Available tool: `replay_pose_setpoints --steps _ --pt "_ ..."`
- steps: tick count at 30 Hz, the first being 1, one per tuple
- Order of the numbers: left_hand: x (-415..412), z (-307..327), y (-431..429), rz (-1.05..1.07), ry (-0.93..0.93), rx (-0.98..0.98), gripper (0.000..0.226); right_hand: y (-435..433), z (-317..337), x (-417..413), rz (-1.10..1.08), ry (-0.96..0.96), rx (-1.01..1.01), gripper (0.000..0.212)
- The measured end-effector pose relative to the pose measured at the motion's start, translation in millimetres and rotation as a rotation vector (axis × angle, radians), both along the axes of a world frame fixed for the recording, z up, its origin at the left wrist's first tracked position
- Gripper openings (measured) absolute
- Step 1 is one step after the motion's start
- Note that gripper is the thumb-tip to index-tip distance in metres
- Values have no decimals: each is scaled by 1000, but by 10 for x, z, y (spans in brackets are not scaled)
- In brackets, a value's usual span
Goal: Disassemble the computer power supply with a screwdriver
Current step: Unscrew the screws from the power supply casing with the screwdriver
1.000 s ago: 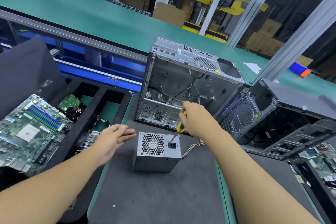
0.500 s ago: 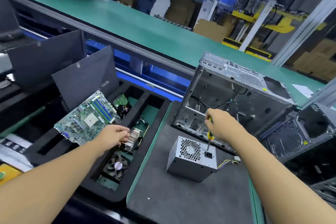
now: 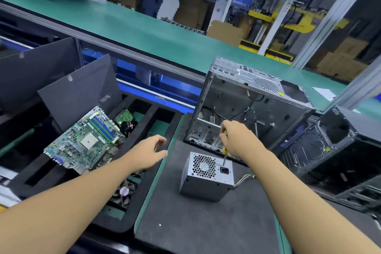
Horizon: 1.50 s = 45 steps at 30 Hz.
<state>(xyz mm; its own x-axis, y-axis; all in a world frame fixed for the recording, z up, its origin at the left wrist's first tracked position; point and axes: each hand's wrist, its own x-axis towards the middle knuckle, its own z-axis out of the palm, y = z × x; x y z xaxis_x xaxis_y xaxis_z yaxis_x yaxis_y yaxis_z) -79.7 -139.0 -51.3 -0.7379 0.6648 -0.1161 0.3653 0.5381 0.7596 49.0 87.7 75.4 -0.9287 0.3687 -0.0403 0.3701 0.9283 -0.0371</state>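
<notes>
A grey metal power supply [image 3: 203,186] stands on the dark mat [image 3: 206,229], its fan grille facing up and coloured wires trailing from its right side. My right hand [image 3: 237,140] grips a yellow-handled screwdriver [image 3: 224,150], whose tip points down at the top face near the power socket. My left hand [image 3: 149,153] hovers over the black tray's edge, left of the power supply, fingers loosely spread and holding nothing.
An open, gutted computer case [image 3: 247,109] stands just behind the power supply. Another dark case [image 3: 329,146] lies at the right. A black foam tray [image 3: 144,113] on the left holds a motherboard [image 3: 86,140], a drive and a cooler fan. A green conveyor [image 3: 144,31] runs behind.
My left hand has left the cooler in the tray and moved right toward the power supply, empty. My right hand keeps the screwdriver over the unit. The camera view has shifted slightly.
</notes>
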Motion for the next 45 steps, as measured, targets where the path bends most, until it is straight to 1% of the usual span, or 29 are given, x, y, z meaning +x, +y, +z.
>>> replay_pose_setpoints --steps 2,5,7,10,12,14,18,22,28,33,36,38,40,42,43,45 --pt "146 72 302 -165 78 -15 52 29 24 109 -20 33 -20 12" --pt "376 101 739 -359 171 -20 61 48 48 267 -20 82 -88 14" --pt "502 29 956 -425 165 -32 57 55 62 345 -10 103 -118 10" --pt "606 -133 1119 -453 43 -6 39 45 76 409 1 123 -182 8" --pt "605 -212 1150 -434 57 5 27 20 57 426 2 117 -207 8" --pt "601 -265 1159 -397 70 17 21 -3 13 435 -6 108 -233 9" --pt "674 -320 1204 -346 153 -38 20 -7 -23 465 -32 100 -246 9" --pt "724 -320 1259 -253 172 5 12 12 -7 476 -29 86 -214 10" --pt "743 -326 1253 -220 157 26 12 46 -18 493 -57 82 -234 15" --pt "763 -366 1245 -216 167 33 11 22 -14 433 -57 24 -188 23" --pt "772 -384 1246 -221 167 35 10 11 -20 397 -80 -22 -100 35" --pt "755 -393 1239 -243 148 39 15 7 -22 384 -101 -56 -15 39" --pt "717 -391 1248 -267 120 41 29 10 -19 390 -105 -70 71 42" --pt "677 -372 1291 -238 121 42 40 20 -19 415 -80 -69 150 44" --pt "657 -364 1326 -202 164 32 41 23 -14 431 -71 -73 164 45" --pt "632 -358 1405 -130 342 -48 38 19 3 462 -60 -92 176 48"
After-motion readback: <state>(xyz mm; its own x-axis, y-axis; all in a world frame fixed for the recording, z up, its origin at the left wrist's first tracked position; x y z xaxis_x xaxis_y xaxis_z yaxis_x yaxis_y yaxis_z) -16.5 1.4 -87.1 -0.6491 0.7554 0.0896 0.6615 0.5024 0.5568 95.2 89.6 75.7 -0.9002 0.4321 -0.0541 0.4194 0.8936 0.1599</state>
